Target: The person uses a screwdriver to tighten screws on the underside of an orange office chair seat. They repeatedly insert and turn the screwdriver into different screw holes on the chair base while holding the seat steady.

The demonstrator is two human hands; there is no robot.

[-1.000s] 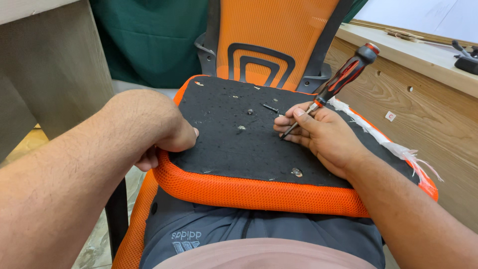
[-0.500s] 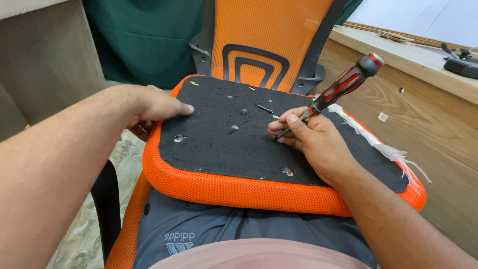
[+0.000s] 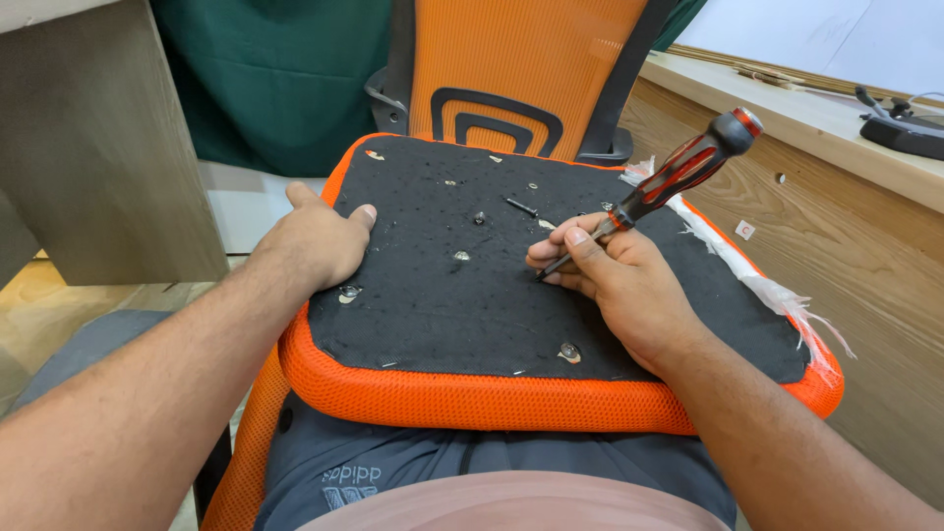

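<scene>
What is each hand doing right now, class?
Left hand: open, resting flat on the seat cushion's left edge.
Right hand: fingers closed around the screwdriver.

Matt black felt underside (image 3: 511, 295), orange mesh rim (image 3: 472, 398)
</scene>
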